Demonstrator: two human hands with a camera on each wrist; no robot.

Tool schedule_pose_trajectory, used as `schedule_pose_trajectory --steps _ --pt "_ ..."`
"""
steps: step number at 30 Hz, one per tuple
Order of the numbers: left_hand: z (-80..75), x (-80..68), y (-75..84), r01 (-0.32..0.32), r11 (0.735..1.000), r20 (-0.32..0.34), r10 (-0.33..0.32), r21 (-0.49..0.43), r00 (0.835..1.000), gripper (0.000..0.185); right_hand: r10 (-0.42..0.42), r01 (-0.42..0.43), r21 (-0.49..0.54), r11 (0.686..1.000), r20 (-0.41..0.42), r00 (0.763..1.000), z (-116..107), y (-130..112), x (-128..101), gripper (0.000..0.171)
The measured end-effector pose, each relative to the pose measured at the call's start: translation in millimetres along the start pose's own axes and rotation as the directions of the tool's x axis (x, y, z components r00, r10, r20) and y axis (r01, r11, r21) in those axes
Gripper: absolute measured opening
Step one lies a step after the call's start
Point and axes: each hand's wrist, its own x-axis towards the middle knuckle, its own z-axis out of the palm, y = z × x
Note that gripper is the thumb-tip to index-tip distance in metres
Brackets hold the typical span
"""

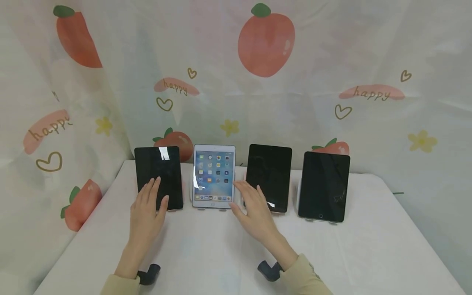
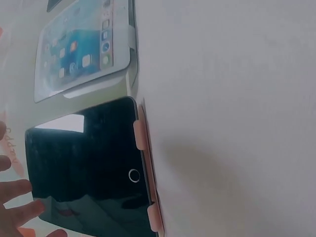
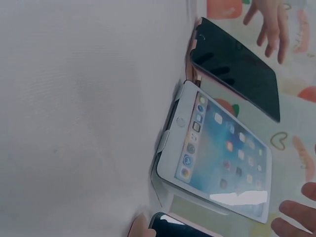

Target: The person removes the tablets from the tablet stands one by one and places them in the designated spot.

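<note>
Only the white tablet (image 1: 214, 176) is lit; both hands, left (image 1: 146, 209) and right (image 1: 254, 209), are spread open before dark tablets (image 1: 159, 176), nothing gripped

From the head view, the left hand (image 1: 145, 211) covers the lower part of the leftmost dark tablet (image 1: 159, 177), and the right hand (image 1: 254, 209) hides the third tablet's (image 1: 269, 177) corner at 7 o'clock. Both wrist views cut the fingers at the frame edge. App icons on the lit tablet (image 1: 214, 175) are too small to read.

A lit white tablet (image 3: 217, 155) leans on its stand between 2 dark tablets.
</note>
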Motion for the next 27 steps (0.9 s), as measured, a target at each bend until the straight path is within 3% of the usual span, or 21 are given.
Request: schedule_pose_trajectory --steps 12,19,27 --pt "3.3 12.1 -21.8 -0.054 0.999 -0.137 0.054 0.005 0.989 0.054 -0.025 0.021 0.118 0.993 0.039 0.999 15.1 -13.6 22.6 0.053" --pt "3.8 17.7 -30.7 -0.026 1.0 -0.144 0.025 -0.011 0.989 0.052 0.001 -0.017 0.161 0.987 0.1 0.995 24.2 -22.9 34.2 0.055" --pt "5.8 22.7 -43.2 -0.019 0.999 -0.165 0.012 -0.042 0.986 0.05 -0.026 0.0 0.206 0.979 0.121 0.992 33.8 -32.8 49.6 0.058"
